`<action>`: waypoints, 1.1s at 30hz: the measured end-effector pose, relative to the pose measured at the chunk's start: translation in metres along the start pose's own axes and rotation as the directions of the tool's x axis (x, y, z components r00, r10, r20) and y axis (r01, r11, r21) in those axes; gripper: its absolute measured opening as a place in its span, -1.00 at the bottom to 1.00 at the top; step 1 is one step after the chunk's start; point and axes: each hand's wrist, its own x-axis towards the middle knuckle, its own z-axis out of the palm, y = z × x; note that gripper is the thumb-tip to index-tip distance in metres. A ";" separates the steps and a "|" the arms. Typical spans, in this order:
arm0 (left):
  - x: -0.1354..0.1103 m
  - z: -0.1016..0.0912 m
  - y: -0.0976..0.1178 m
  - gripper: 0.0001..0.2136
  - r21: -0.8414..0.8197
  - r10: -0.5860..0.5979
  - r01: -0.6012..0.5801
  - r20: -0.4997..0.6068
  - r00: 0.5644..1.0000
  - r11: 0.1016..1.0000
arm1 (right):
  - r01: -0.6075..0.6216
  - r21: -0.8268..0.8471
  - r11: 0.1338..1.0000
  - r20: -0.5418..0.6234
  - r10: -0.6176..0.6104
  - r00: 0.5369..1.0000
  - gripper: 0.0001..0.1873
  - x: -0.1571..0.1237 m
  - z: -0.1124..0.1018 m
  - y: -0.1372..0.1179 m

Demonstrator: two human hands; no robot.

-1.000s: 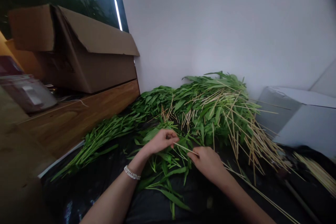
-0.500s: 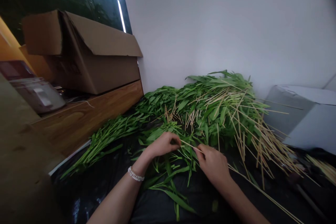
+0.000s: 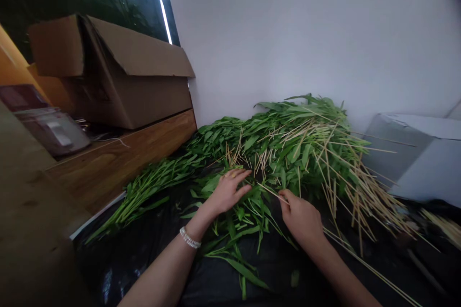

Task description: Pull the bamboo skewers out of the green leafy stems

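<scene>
My right hand [image 3: 301,213] is closed on thin bamboo sticks [image 3: 370,267]; their tips point out past the thumb, and the long ends run to the lower right. With fingers spread, my left hand [image 3: 229,191] reaches over loose green leafy stems [image 3: 248,228] and holds nothing that I can see. A beaded bracelet [image 3: 189,238] circles its wrist. Behind both hands lies a large heap of leafy greens [image 3: 288,129], many with pale sticks [image 3: 355,187] jutting out to the right. To the left, a bunch of bare green stems [image 3: 124,208] lies flat.
Black plastic sheeting [image 3: 151,259] covers the work surface. On a wooden ledge [image 3: 133,158] at the left stand a cardboard box [image 3: 151,96] and a clear plastic container [image 3: 59,132]. A white box [image 3: 432,163] is at the right. The white wall [image 3: 306,33] rises behind the heap.
My left hand has opened from its pinch near the stick tips and moved slightly up. My right hand, still gripping the sticks, has shifted a little to the right.
</scene>
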 end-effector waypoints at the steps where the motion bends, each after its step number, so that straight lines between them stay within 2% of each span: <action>1: -0.001 0.001 0.001 -0.58 0.070 0.031 -0.034 0.053 0.998 0.997 | -0.002 -0.003 1.000 0.001 0.002 1.000 -0.74 0.000 0.001 0.000; 2: -0.002 0.002 0.002 -0.61 0.105 0.048 -0.060 0.118 0.992 0.993 | -0.004 -0.006 1.000 0.003 0.004 1.000 -0.74 0.001 0.001 0.001; 4: -0.003 0.002 0.003 -0.52 0.099 0.027 -0.052 0.234 0.972 0.994 | -0.011 -0.012 1.000 0.006 0.011 1.000 -0.74 0.001 0.001 0.001; 7: -0.004 -0.003 0.002 -0.39 -0.008 -0.085 0.093 0.325 0.942 0.996 | -0.022 -0.015 1.000 0.005 0.022 1.000 -0.74 0.002 0.000 0.002; 9: -0.005 -0.009 0.002 -0.39 -0.115 -0.114 0.171 0.385 0.916 0.979 | -0.022 -0.014 1.000 0.011 0.022 1.000 -0.73 0.003 -0.001 0.003; 12: -0.005 -0.017 0.002 -0.44 -0.259 -0.083 0.232 0.480 0.873 0.938 | -0.022 -0.013 1.000 0.028 0.023 0.999 -0.72 0.003 -0.001 0.003; 16: -0.005 -0.018 0.005 -0.54 -0.430 -0.092 0.377 0.551 0.829 0.820 | -0.024 -0.030 0.999 0.044 0.026 0.999 -0.72 0.003 -0.001 0.003; 18: -0.004 -0.014 0.003 -0.54 -0.425 -0.126 0.390 0.528 0.840 0.817 | -0.022 -0.037 0.999 0.049 0.024 0.999 -0.71 0.003 -0.002 0.003; 19: -0.004 -0.011 0.001 -0.56 -0.384 -0.152 0.365 0.484 0.862 0.848 | -0.021 -0.034 0.999 0.051 0.023 0.998 -0.71 0.003 -0.002 0.003; 22: -0.002 -0.004 -0.009 -0.65 -0.179 -0.211 0.254 0.231 0.950 0.950 | 0.037 0.026 0.999 0.048 -0.039 0.998 -0.72 0.001 -0.001 -0.001; 24: 0.002 -0.005 -0.016 -0.68 -0.095 -0.206 0.212 0.071 0.976 0.973 | 0.140 0.071 0.988 0.043 -0.144 0.989 -0.73 -0.003 0.002 -0.006; 25: 0.005 -0.008 -0.019 -0.68 -0.087 -0.209 0.210 0.028 0.978 0.974 | 0.203 0.081 0.976 0.043 -0.207 0.977 -0.73 -0.005 0.004 -0.008; 27: 0.015 -0.021 -0.023 -0.68 -0.084 -0.223 0.224 0.026 0.974 0.971 | 0.309 0.061 0.949 0.052 -0.312 0.948 -0.71 -0.011 0.008 -0.013; 30: 0.037 -0.045 -0.022 -0.69 -0.011 -0.199 0.203 0.145 0.969 0.979 | 0.395 0.004 0.919 0.076 -0.394 0.916 -0.74 -0.016 0.013 -0.018; 32: 0.052 -0.056 -0.021 -0.69 0.106 -0.198 0.178 0.217 0.956 0.978 | 0.409 -0.017 0.912 0.092 -0.406 0.909 -0.78 -0.018 0.015 -0.020; 33: 0.058 -0.058 -0.021 -0.66 0.213 -0.233 0.183 0.237 0.943 0.960 | 0.411 -0.019 0.911 0.101 -0.407 0.908 -0.80 -0.018 0.015 -0.021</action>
